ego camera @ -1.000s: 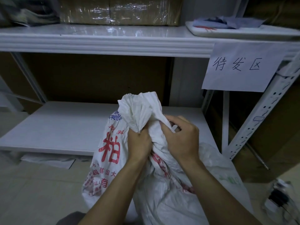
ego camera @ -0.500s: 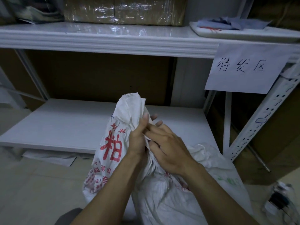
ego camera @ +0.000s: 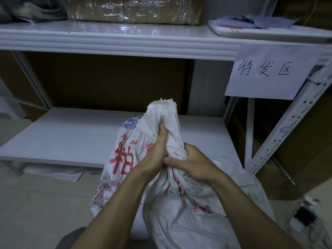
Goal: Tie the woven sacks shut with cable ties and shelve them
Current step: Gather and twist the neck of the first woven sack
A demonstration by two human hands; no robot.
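A white woven sack [ego camera: 122, 164] with red printed characters stands on the floor in front of the shelving. Its mouth is gathered into a twisted neck [ego camera: 167, 114] that sticks up. My left hand [ego camera: 156, 151] grips the neck from the left, thumb pointing up. My right hand [ego camera: 190, 164] is closed around the neck just below and to the right. No cable tie shows in either hand or on the neck.
A white lower shelf [ego camera: 71, 137] lies behind the sack, with an upper shelf [ego camera: 116, 42] carrying wrapped cartons [ego camera: 134, 9]. A paper sign [ego camera: 267, 72] hangs at the right by a perforated upright [ego camera: 291, 126]. A clear bag of dark items [ego camera: 309, 218] sits on the floor at the right.
The sack's loose mouth has been bunched tighter into a neck. My right hand slid from over the left hand to a grip around the neck lower down.
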